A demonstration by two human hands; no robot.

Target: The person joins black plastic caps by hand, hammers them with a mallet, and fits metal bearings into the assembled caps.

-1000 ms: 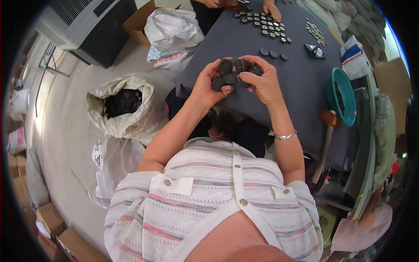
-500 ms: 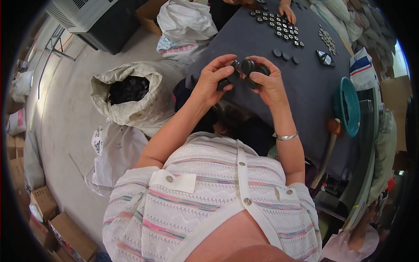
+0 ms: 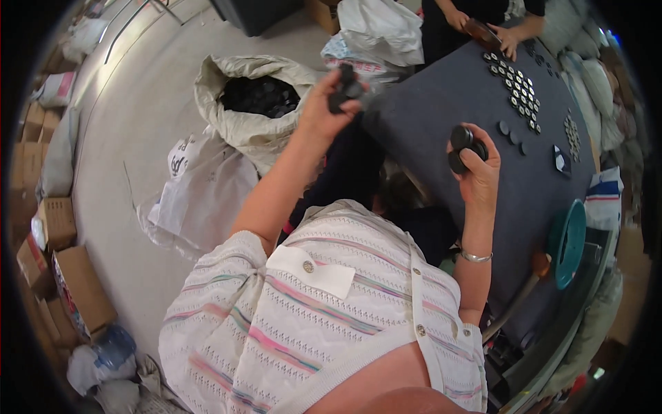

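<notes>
My left hand (image 3: 318, 119) is closed around a few black round caps (image 3: 346, 91), a little blurred, beside the rim of an open woven sack (image 3: 207, 86). More black pieces (image 3: 258, 96) fill the sack. Over the near part of the grey-covered table (image 3: 420, 131), my right hand (image 3: 483, 178) grips several black disc-shaped caps (image 3: 460, 136) between thumb and fingers. Three similar black caps (image 3: 512, 137) lie on the cloth beyond it. Farther back sit rows of black caps with pale ring-shaped centres (image 3: 522, 95).
Across the table a co-worker's hand (image 3: 509, 41) touches the rows, beside a brown object (image 3: 483, 33). Small metal parts (image 3: 572, 138) lie at right, near a teal basin (image 3: 567, 245) and a wooden-handled tool (image 3: 514, 307). White bags (image 3: 207, 207) and cardboard boxes (image 3: 84, 286) stand on the floor.
My hands have moved apart: the left toward the sack, the right over the table, both still holding caps. The view has shifted left, and more of the co-worker shows.
</notes>
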